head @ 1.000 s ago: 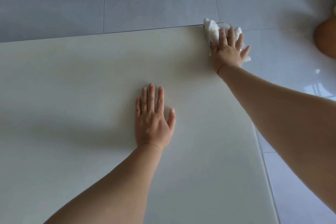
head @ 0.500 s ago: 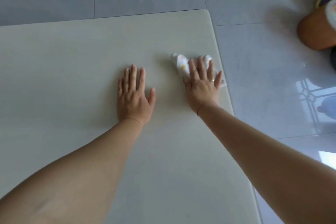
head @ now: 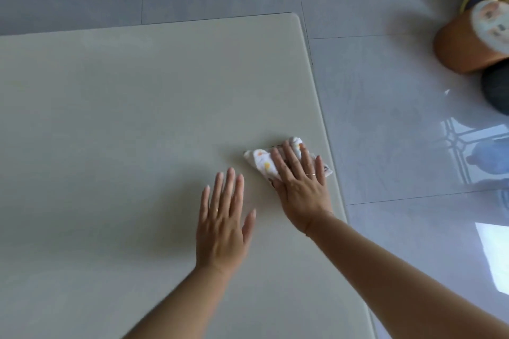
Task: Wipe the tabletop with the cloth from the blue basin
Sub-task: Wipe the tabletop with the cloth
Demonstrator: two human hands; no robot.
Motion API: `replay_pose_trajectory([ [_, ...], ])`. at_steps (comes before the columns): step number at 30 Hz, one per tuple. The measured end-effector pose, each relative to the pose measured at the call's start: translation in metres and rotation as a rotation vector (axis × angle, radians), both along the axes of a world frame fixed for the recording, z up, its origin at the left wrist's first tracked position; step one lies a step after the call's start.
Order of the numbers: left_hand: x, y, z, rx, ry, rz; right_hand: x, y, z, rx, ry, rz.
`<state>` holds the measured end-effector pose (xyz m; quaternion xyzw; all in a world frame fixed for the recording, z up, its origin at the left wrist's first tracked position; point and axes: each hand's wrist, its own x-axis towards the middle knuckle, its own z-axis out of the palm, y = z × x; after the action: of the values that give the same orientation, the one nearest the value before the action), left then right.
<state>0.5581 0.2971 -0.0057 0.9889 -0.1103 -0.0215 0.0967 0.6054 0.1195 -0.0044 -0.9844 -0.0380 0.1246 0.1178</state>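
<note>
Wiping is underway near the table's right edge.
Head view: the right hand [head: 301,192] lies flat, its straight fingers pressing the bunched, patterned cloth [head: 261,164] onto the tabletop [head: 124,118] just beside the right edge. The left hand [head: 223,226] rests flat and spread close by, holding nothing. The blue basin is out of view, so fetching the cloth looks done. No wet streaks show, so how much surface remains is hard to judge, perhaps most of the left side.

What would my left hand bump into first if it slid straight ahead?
Likely nothing: the left hand points across bare tabletop to the far edge. It would pass close to one corner of the cloth and might brush it.
</note>
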Motion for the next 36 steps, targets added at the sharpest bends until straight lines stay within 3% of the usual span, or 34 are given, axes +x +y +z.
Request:
replay_pose_trajectory([
  [2, -0.027, 0.003, -0.005, 0.018, 0.036, 0.001, -0.004, -0.022, 0.000, -0.009, -0.014, -0.028],
  [7, -0.040, 0.010, -0.013, 0.038, 0.083, 0.051, -0.029, -0.007, -0.004, 0.012, 0.006, -0.365],
  [9, -0.040, 0.010, -0.015, 0.036, 0.085, 0.052, -0.059, 0.012, -0.002, 0.039, 0.005, -0.324],
  [11, -0.040, 0.010, -0.014, 0.021, 0.072, 0.054, -0.089, 0.015, 0.002, 0.020, 0.010, -0.137],
  [14, -0.040, 0.009, -0.014, 0.014, 0.053, 0.059, -0.098, -0.019, 0.004, 0.004, 0.002, 0.028],
  [20, -0.040, 0.009, -0.016, 0.007, 0.030, 0.064, -0.113, -0.013, 0.001, 0.020, 0.033, -0.437],
  [22, -0.041, 0.009, -0.017, -0.004, 0.022, 0.060, -0.139, 0.010, 0.002, 0.023, 0.016, -0.351],
  [26, -0.040, 0.010, -0.017, -0.012, 0.014, 0.044, -0.172, -0.013, 0.004, -0.005, 0.006, 0.074],
  [28, -0.040, 0.010, -0.017, -0.018, 0.017, 0.048, -0.170, -0.038, 0.004, -0.026, 0.016, 0.000],
  [32, -0.042, 0.009, -0.016, -0.022, 0.048, 0.051, -0.182, -0.015, 0.005, 0.016, 0.057, -0.481],
  [34, -0.043, 0.009, -0.014, -0.015, 0.071, 0.049, -0.209, 0.021, 0.005, 0.021, 0.045, -0.436],
  [36, -0.046, 0.007, -0.010, -0.023, 0.067, 0.069, -0.238, 0.036, 0.006, 0.014, 0.035, -0.227],
])
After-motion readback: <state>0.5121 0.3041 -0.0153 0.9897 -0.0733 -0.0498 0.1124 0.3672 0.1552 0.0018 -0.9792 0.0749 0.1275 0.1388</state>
